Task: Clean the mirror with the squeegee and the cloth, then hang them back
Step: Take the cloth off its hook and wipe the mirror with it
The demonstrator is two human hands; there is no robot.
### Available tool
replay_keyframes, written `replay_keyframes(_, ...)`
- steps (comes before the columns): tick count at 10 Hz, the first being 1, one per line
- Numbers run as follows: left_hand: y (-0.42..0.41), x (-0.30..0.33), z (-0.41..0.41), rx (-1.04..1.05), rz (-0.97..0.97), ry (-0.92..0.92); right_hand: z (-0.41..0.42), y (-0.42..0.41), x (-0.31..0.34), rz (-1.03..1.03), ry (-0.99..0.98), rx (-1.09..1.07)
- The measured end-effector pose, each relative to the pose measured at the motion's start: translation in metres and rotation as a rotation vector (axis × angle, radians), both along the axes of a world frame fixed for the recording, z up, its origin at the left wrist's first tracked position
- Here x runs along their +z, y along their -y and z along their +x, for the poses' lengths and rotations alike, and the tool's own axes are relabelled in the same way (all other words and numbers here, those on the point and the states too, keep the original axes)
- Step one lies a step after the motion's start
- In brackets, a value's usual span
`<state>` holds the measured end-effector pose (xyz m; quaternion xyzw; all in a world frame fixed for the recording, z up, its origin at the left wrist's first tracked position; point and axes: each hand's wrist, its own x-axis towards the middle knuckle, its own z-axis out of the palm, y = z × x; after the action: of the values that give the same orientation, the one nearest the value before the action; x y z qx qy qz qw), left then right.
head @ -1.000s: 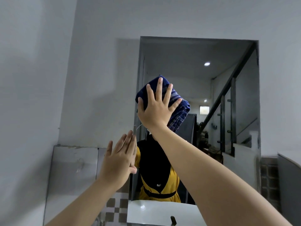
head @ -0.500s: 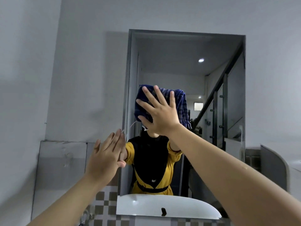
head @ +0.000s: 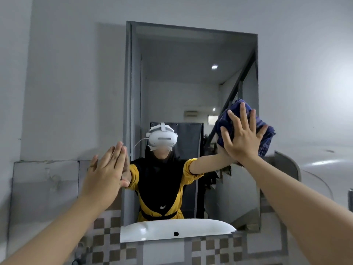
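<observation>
Your right hand (head: 241, 139), fingers splayed wide, presses the blue checked cloth (head: 265, 131) against the mirror (head: 172, 83)'s right edge, while your left hand (head: 106, 174) lies flat-fingered, holding nothing, at its left edge.

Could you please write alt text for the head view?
The right hand presses a blue cloth flat against the mirror near its right edge. The left hand, open and empty, rests at its left edge, above a white sink.

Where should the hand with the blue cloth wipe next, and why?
Probably straight down the mirror's right side. The right hand presses the blue cloth flat against the glass at the right edge, about halfway up, and a long strip lies below it. The left hand rests open at the left edge.
</observation>
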<state>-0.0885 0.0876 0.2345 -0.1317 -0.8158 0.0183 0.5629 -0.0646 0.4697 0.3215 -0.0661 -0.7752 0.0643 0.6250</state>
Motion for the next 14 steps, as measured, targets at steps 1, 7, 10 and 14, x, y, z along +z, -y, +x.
replay_keyframes(1, -0.003, 0.005, -0.006, -0.148, -0.008, 0.116, 0.001, -0.009, -0.019, -0.159, -0.002, -0.011)
replay_keyframes(7, -0.022, -0.021, 0.020, 0.035, -0.014, 0.221, -0.020, 0.163, -0.017, -0.104, -0.074, 0.245)
replay_keyframes(10, -0.005, -0.047, 0.016, -0.047, -0.076, 0.214, -0.034, 0.253, -0.024, 0.117, -0.044, 0.245)
replay_keyframes(14, 0.013, -0.071, 0.001, -0.131, -0.101, 0.227, -0.033, 0.214, -0.036, 0.655, -0.018, 0.254)
